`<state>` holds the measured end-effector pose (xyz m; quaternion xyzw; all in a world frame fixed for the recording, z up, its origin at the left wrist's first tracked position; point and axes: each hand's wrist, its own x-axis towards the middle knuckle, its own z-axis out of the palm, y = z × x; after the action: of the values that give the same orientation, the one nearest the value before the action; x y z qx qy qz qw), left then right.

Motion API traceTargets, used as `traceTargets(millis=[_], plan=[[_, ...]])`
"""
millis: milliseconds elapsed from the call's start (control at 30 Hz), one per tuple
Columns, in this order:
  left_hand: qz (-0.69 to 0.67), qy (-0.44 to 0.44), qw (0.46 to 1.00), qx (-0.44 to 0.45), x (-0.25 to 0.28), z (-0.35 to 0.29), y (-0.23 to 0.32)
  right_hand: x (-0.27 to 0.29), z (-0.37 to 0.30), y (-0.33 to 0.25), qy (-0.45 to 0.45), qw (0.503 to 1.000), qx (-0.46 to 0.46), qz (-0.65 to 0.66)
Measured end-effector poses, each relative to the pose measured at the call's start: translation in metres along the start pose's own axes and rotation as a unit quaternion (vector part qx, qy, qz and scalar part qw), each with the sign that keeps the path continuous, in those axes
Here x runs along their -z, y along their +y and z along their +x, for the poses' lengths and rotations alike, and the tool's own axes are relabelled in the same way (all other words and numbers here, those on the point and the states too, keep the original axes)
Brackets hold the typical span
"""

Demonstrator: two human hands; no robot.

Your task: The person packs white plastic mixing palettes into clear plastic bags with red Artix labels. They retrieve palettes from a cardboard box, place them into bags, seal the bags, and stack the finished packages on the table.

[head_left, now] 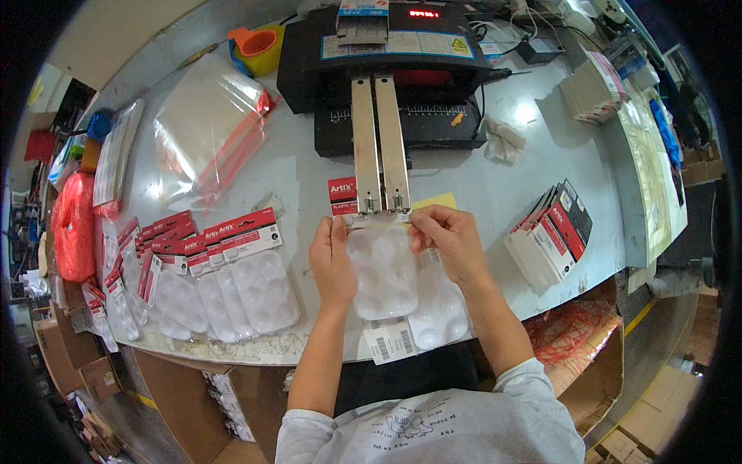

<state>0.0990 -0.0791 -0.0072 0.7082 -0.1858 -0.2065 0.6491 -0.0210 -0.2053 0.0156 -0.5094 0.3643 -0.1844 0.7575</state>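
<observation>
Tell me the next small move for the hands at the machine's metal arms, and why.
Probably ease the clear palette pack slightly forward: both the left hand and the right hand pinch its top edge right at the tips of the twin metal arms, with the red header card beside them.

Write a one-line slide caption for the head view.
Both hands, left hand and right hand, hold a clear plastic palette pack under the metal arms of a black machine.

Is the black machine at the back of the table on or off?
On. The black machine shows lit red digits on the display along its top edge; nothing else in this view tells whether it is running.
</observation>
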Motion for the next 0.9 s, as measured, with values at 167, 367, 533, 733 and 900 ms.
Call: traceTargets(millis=[167,367,533,733,900], plan=[[0.044,0.014,0.999,-0.014,0.002,-0.001,0.001,-0.002,-0.008,-0.001,0.001,1.0,-0.002,0.011],[0.048,0.002,0.999,-0.003,0.002,0.002,0.0,0.001,-0.003,0.003,0.013,1.0,0.004,-0.008],[0.065,-0.007,0.998,-0.016,0.002,-0.001,-0.006,0.004,-0.008,-0.001,-0.013,0.993,0.078,-0.087],[0.301,0.113,0.946,0.039,0.082,-0.006,0.031,0.094,-0.054,-0.065,0.255,0.754,0.255,-0.549],[0.468,0.022,0.873,-0.137,0.061,-0.053,0.029,0.174,-0.07,-0.06,0.227,0.688,0.186,-0.665]])
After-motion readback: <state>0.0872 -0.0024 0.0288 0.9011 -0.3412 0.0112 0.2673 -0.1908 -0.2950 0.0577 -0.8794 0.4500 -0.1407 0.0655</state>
